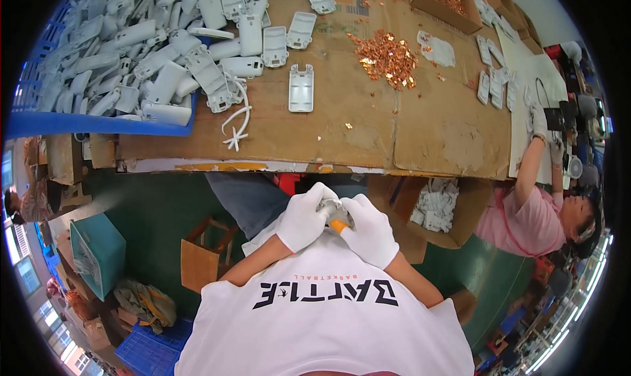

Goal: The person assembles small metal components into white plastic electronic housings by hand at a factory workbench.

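nearest is the white cotton-looking t-shirt (322,330) of the wearer, with black and red lettering across the chest. just beyond it, the white-gloved left hand (303,217) and white-gloved right hand (369,230) meet, fingers bent and nearly closed, thumbs and fingertips pinching a small grey-white piece (334,211) between them. an orange-yellow patch (338,226) shows by the fingers of the right hand; whether it belongs to the glove cannot be told. the piece sits in front of the body, short of the table edge; it looks pale and slightly glossy, its outline mostly covered by the fingers.

to the right, below the table's level, an open brown cardboard box (474,208) holds white parts. the worktop of scuffed brown cardboard (453,139) begins past the hands, its edge torn. on it lie a thin, curling white strip (246,113), a single white oblong plastic shell (301,90) with its hollow side up, and a loose heap of shiny copper-coloured metal bits (389,60). at left, a blue plastic crate (98,125) overflows with smooth, rounded white shells (158,54). at far right, a co-worker in a pink top (522,221) reaches over the table with gloved hands.
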Demonstrator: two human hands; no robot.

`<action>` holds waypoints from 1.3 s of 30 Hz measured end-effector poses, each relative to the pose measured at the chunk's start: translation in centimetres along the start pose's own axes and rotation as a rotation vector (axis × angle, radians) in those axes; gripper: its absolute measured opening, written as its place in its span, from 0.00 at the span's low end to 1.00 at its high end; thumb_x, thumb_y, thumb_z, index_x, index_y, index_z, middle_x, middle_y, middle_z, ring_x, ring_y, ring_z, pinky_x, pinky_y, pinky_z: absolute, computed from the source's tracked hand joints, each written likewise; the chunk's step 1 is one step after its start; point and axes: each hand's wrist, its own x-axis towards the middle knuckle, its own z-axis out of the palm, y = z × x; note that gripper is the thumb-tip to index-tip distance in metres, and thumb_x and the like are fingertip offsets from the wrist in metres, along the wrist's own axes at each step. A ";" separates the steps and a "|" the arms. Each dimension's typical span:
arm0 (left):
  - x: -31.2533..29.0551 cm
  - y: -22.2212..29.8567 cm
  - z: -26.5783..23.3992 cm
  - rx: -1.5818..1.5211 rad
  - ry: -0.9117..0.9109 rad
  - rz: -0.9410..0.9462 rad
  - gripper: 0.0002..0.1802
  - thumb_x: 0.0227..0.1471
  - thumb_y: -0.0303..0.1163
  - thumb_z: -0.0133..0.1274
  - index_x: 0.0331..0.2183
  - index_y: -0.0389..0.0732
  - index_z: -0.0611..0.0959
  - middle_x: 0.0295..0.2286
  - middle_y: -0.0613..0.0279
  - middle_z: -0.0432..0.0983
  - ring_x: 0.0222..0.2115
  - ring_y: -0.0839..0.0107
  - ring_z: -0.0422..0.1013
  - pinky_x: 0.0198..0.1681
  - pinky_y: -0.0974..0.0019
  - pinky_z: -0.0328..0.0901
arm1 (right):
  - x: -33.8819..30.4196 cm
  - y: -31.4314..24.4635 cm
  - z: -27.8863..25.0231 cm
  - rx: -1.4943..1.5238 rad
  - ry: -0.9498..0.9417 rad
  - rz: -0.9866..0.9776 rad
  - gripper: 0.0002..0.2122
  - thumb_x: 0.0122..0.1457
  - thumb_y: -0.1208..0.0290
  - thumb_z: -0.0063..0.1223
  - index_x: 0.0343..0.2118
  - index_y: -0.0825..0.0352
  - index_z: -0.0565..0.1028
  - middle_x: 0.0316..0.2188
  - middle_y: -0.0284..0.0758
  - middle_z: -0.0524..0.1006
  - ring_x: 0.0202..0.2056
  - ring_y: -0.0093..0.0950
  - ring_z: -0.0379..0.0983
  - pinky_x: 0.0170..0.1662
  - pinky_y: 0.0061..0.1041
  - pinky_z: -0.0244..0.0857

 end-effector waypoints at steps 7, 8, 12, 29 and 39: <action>5.6 3.8 -2.2 -0.051 -0.055 0.190 0.26 0.50 0.28 0.60 0.51 0.36 0.73 0.45 0.47 0.77 0.46 0.62 0.76 0.51 0.61 0.68 | 5.8 2.0 -1.7 -0.248 0.258 -0.069 0.37 0.50 0.81 0.52 0.65 0.72 0.51 0.49 0.54 0.70 0.43 0.46 0.74 0.46 0.38 0.70; 7.6 4.1 -3.4 0.022 0.038 0.304 0.30 0.49 0.27 0.60 0.54 0.36 0.71 0.50 0.44 0.73 0.49 0.56 0.74 0.52 0.60 0.67 | 7.6 3.6 -4.4 -0.245 0.501 -0.149 0.36 0.51 0.82 0.47 0.65 0.72 0.50 0.48 0.55 0.70 0.42 0.48 0.74 0.46 0.41 0.70; 18.6 4.8 -13.1 0.901 0.454 0.852 0.18 0.49 0.18 0.47 0.43 0.39 0.78 0.50 0.49 0.72 0.52 0.51 0.68 0.56 0.56 0.63 | 13.0 12.6 -20.7 -0.503 0.903 0.241 0.37 0.50 0.72 0.56 0.63 0.70 0.53 0.51 0.51 0.66 0.46 0.53 0.71 0.49 0.45 0.68; 25.6 6.2 -19.4 1.178 -0.051 0.368 0.18 0.43 0.43 0.63 0.30 0.40 0.77 0.32 0.51 0.72 0.36 0.50 0.71 0.38 0.53 0.66 | 19.9 12.9 -16.5 -0.277 0.608 -0.179 0.05 0.54 0.74 0.56 0.33 0.60 0.79 0.34 0.36 0.77 0.37 0.38 0.75 0.41 0.35 0.70; 13.4 6.9 -8.3 0.083 0.204 0.399 0.39 0.39 0.16 0.53 0.58 0.34 0.69 0.53 0.54 0.70 0.55 0.70 0.66 0.58 0.68 0.61 | 13.9 0.8 -13.3 0.033 0.594 -0.398 0.07 0.48 0.82 0.55 0.31 0.67 0.75 0.29 0.40 0.74 0.34 0.39 0.73 0.39 0.32 0.69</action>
